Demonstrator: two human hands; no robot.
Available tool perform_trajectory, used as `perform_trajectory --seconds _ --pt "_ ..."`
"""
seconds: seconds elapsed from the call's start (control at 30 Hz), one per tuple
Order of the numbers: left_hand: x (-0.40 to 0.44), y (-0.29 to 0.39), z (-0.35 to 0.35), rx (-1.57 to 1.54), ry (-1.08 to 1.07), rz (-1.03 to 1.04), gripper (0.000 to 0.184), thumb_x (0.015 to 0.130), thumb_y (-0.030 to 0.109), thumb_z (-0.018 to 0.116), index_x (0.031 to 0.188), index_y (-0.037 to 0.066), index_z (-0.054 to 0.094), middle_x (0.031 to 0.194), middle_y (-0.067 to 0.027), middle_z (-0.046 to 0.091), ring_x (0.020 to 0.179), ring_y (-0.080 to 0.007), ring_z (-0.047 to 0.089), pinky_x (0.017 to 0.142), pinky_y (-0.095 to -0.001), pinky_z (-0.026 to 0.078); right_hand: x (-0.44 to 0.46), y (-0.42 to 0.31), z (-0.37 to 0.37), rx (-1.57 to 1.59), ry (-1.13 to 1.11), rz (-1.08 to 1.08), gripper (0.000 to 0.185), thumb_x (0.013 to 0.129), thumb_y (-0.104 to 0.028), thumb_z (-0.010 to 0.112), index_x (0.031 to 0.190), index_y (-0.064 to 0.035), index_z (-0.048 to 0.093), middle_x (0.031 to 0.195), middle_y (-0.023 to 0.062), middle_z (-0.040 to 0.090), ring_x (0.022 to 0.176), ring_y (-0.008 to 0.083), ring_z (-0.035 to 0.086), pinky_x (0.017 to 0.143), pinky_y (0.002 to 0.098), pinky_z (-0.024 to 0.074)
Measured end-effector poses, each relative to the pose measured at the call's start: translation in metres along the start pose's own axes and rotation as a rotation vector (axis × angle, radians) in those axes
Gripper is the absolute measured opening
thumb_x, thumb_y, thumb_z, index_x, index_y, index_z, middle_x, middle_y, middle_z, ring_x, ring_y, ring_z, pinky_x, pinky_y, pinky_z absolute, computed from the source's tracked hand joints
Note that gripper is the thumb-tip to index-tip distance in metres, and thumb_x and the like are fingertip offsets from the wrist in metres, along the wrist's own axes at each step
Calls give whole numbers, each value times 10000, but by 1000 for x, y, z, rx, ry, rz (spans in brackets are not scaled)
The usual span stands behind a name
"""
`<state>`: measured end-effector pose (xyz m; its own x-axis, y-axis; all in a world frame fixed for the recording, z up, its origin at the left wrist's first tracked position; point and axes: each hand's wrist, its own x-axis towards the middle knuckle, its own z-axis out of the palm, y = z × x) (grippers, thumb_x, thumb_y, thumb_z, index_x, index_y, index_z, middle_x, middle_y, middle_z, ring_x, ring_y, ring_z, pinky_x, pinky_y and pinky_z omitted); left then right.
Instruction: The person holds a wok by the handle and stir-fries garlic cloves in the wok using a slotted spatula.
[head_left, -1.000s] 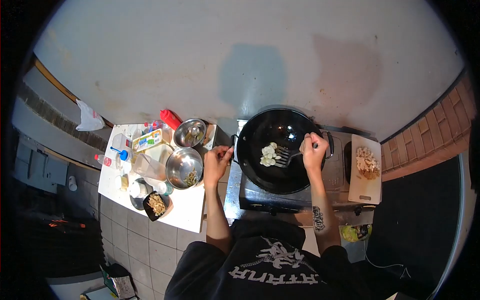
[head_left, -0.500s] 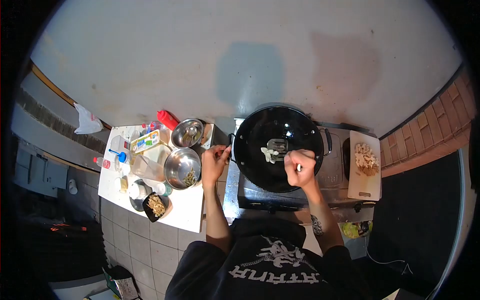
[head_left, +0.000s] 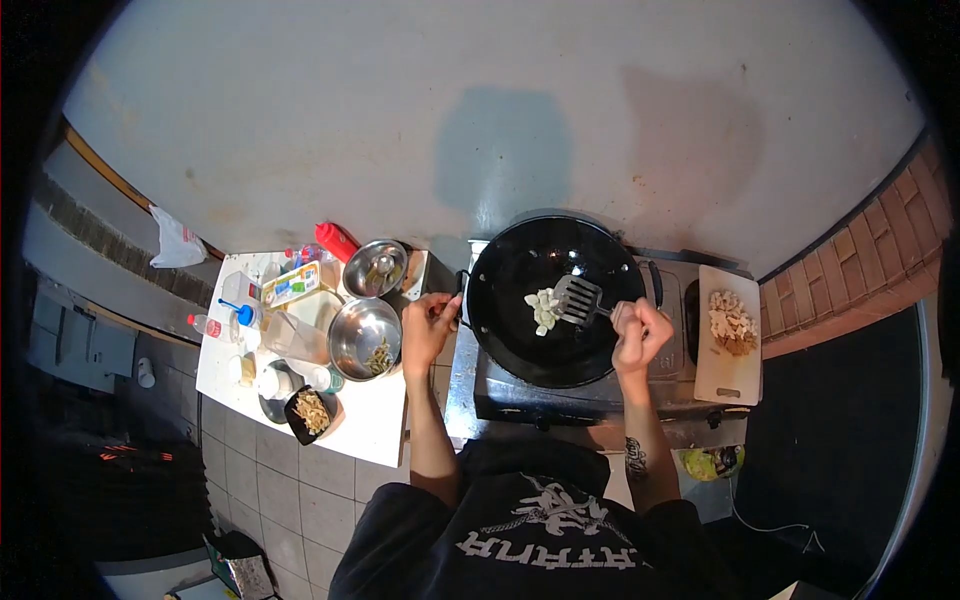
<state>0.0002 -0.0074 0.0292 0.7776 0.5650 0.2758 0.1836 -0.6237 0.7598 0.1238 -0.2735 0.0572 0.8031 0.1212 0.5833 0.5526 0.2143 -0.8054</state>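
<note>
A large black wok [head_left: 540, 355] sits on the stove [head_left: 462, 375]. My left hand [head_left: 428, 325] is closed on the wok's left handle, at its rim. In my right hand [head_left: 643, 335] is a slotted metal spatula [head_left: 580, 300], its handle wrapped by my fingers. The spatula's blade lies low in the wok, touching or right beside a small heap of pale white pieces [head_left: 543, 310], perhaps garlic or onion. The wok's right handle [head_left: 655, 283] stands free just above my right hand.
On the right, a white cutting board [head_left: 715, 375] bears chopped pale food [head_left: 732, 322]. The white table [head_left: 370, 430] at left holds two steel bowls [head_left: 345, 340], a red squeeze bottle [head_left: 336, 240], a black dish [head_left: 300, 430] of shredded food and several bottles. A wall [head_left: 350, 120] rises behind the stove.
My right hand has moved right, and the spatula's blade has turned and shifted right with it. The white pieces now lie in a more gathered heap. My left hand stays at the handle.
</note>
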Motion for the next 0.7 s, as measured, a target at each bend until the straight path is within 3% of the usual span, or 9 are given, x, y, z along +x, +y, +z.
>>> perform_trajectory --seconds 0.07,0.13,0.3,0.47,0.53,0.57,0.63,0.67,0.7 --pt "-2 4 0 -48 -11 -34 276 828 210 703 887 -59 677 613 -97 582 495 -115 560 489 -255 407 -2 7 -5 82 5 56 237 708 20 505 546 -15 335 466 81 371 380 169 378 413 296 279" --pt "-1 6 -2 -94 -17 -68 280 827 212 704 891 -60 677 619 -102 583 498 -120 567 491 -254 411 -1 2 -7 -162 -190 -116 247 716 2 514 547 -9 334 474 76 351 385 160 359 419 292 274" --pt "-1 5 -3 -77 -44 -89 289 817 221 711 896 -54 677 618 -112 578 508 -139 562 507 -272 419 6 -12 -10 -186 -309 -156 163 698 -10 536 567 12 441 479 94 397 384 203 429 420 307 309" --pt "-1 0 0 -19 -2 -52 285 803 225 716 880 -46 677 620 -127 566 540 -176 524 533 -307 412 2 -11 -18 -140 -285 -188 151 693 -5 538 569 9 453 480 98 417 382 213 439 422 303 317" --pt "-2 -1 -1 -31 -21 -78 283 799 227 717 875 -43 678 620 -130 562 548 -187 511 539 -316 409 0 -14 -19 -264 -348 -178 150 682 0 535 565 9 442 481 101 403 381 217 437 421 310 322" --pt "-2 -2 1 -35 2 -57 281 802 228 714 871 -42 679 617 -127 562 545 -186 513 536 -315 407 -1 -12 -18 -266 -345 -178 150 682 0 535 565 9 442 481 101 403 381 217 437 421 310 322" --pt "-1 -4 4 -42 26 -41 279 804 228 712 867 -41 680 614 -124 561 542 -185 514 533 -315 405 -3 -6 -14 -224 -109 -218 260 761 37 442 550 -29 304 464 38 324 401 98 303 412 257 244" --pt "0 -6 4 -43 11 -43 275 805 224 711 872 -41 680 614 -121 561 544 -183 515 535 -314 407 -3 -4 -12 -225 -111 -216 260 761 37 442 550 -29 304 464 38 324 401 98 303 412 257 244" --pt "-1 -7 3 -42 -8 -45 271 807 220 709 877 -41 680 614 -118 560 545 -180 516 538 -313 409 -3 -3 -9 -8 26 -97 284 790 44 415 558 -51 282 463 20 300 398 86 269 402 253 217"
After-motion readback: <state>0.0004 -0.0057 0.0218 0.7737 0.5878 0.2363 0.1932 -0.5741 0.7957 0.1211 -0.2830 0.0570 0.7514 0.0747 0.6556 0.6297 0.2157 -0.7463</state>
